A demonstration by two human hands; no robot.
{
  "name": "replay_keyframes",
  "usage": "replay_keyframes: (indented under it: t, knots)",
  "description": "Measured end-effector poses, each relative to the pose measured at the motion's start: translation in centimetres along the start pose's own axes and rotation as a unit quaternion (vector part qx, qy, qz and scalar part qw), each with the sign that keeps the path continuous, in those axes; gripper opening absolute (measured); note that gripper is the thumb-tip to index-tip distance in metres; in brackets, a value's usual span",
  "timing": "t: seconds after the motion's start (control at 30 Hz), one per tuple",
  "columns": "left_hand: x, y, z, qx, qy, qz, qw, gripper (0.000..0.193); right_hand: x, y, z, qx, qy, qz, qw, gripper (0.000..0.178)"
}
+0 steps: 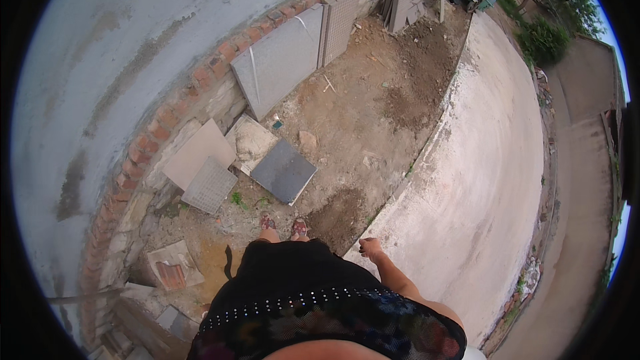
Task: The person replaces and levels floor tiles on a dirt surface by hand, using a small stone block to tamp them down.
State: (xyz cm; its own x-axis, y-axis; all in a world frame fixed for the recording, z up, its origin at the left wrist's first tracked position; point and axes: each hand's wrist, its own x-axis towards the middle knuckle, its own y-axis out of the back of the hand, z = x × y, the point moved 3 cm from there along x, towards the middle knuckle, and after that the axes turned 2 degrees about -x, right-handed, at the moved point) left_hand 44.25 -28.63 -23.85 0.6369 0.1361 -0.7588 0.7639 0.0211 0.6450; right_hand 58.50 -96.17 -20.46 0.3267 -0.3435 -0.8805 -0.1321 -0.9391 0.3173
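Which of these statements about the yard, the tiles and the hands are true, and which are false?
1. The right hand holds a tile. False: it hangs empty beside the body.
2. A dark grey tile lies flat on the dirt in front of the feet. True.
3. The large grey slab lies flat on the concrete. False: it leans against the brick wall.
4. The left hand is in view. False: only the right one shows.
5. A tile with a grid pattern lies near the wall. True.
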Motion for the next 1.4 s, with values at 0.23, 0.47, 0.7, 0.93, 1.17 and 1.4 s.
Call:
replay_keyframes:
  t: [0.23, 0.47, 0.7, 0.93, 1.17, 1.4]
  knots:
    - [15.5, 17.8, 0.7, -0.077, -0.002, 0.081, 0.994, 0.017, -1.0, 1.1, 3.2, -0.214, 0.017, -0.040, 0.976, 0.039]
    - [19.4, 24.0, 10.8, 0.100, -0.063, 0.043, 0.992, 0.018, 4.4, 8.9, -0.7, -0.169, 0.048, -0.027, 0.984, 0.030]
    - [17.1, 22.8, 28.7, 0.130, -0.150, -0.051, 0.979, 0.029, 10.8, 19.6, -10.2, 0.083, 0.005, 0.016, 0.996, 0.021]
    - [19.2, 26.0, 38.0, 0.097, -0.183, -0.013, 0.978, 0.032, 15.6, 29.6, -13.3, 0.136, -0.033, 0.075, 0.987, 0.023]
    - [23.2, 30.6, 42.0, 0.173, -0.204, 0.004, 0.964, 0.028, 18.8, 32.1, -14.3, 0.127, -0.069, 0.019, 0.989, 0.022]
    - [29.0, 40.1, 57.4, 0.167, -0.170, -0.020, 0.971, 0.025, 24.3, 38.7, -21.0, -0.042, 0.068, 0.040, 0.996, 0.025]
